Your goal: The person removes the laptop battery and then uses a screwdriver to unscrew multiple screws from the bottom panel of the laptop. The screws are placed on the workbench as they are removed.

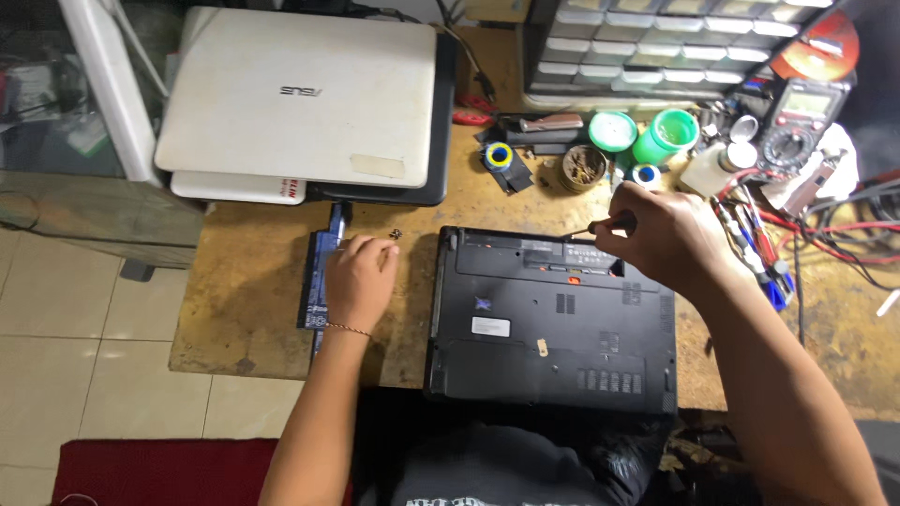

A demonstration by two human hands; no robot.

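Two hands are at work over the upturned black plastic laptop (553, 323), and we start with our right hand (661, 239), which is closed around the dark handle of a thin screwdriver (600, 226), its metal shaft slanting down and left toward the rear edge of the machine's base, near the orange latch marks; holding it low and angled like this keeps the tip steady on the small fastening there. Our left hand (361, 281) rests knuckles-up, fingers curled loosely, on the worn yellowish wooden surface (253, 309), lying over a long narrow dark-blue battery-shaped bar (319, 276) just left of the laptop; whether it actually grips the bar we cannot tell. Just beyond its fingertips sit a few tiny dark screws (395, 233), seemingly kept apart from the clutter so they stay easy to find. Further out, a closed white laptop (300, 94) is stacked on other machines at the back, and green solder spools (667, 136), a multimeter (797, 122) and red leads crowd the right.
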